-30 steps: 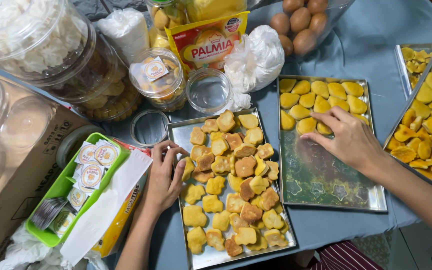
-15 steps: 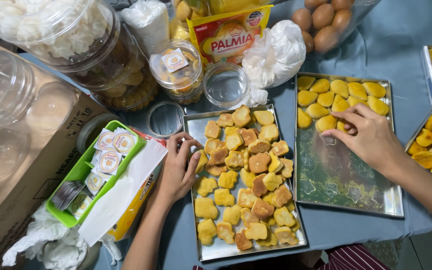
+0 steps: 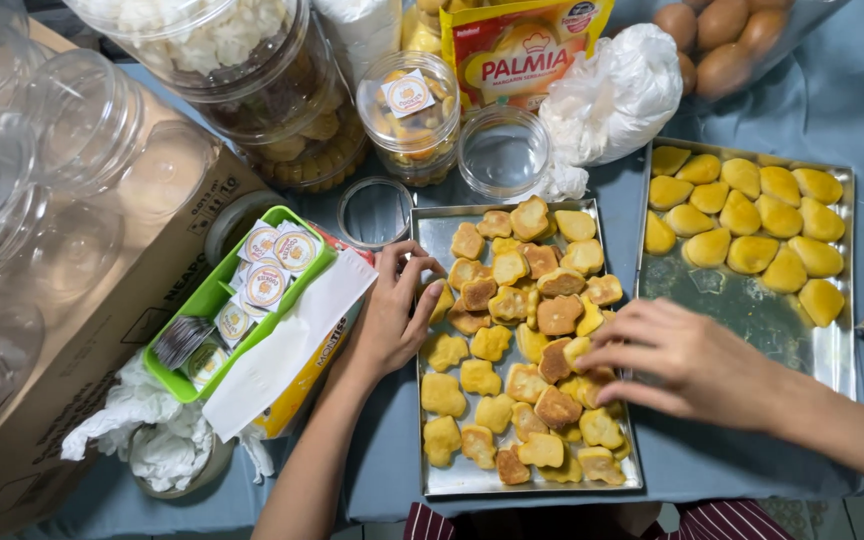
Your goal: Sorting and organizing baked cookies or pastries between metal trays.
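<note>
A steel tray [image 3: 436, 236] in front of me is heaped with browned, shaped cookies [image 3: 512, 300]. My left hand [image 3: 392, 320] lies at the tray's left rim, its fingers curled over a cookie [image 3: 444, 300]; whether it grips the cookie is hidden. My right hand [image 3: 692, 362] reaches in from the right. Its spread fingertips rest on cookies [image 3: 580, 352] near the tray's right side. A second steel tray [image 3: 752, 310] to the right holds pale yellow cookies [image 3: 742, 215] along its far half.
Empty clear jars [image 3: 42, 150] sit on a cardboard box [image 3: 102, 330] at left. A green basket [image 3: 202, 300] holds round stickers, next to a tissue pack [image 3: 282, 350]. Behind the trays are a filled jar [image 3: 407, 110], an open jar [image 3: 502, 150], a lid [image 3: 374, 212], a white bag [image 3: 612, 95], eggs [image 3: 722, 40].
My right hand has moved left, from the yellow-cookie tray onto the browned cookies. My left hand has stayed at the centre tray's left side. The view has shifted closer.
</note>
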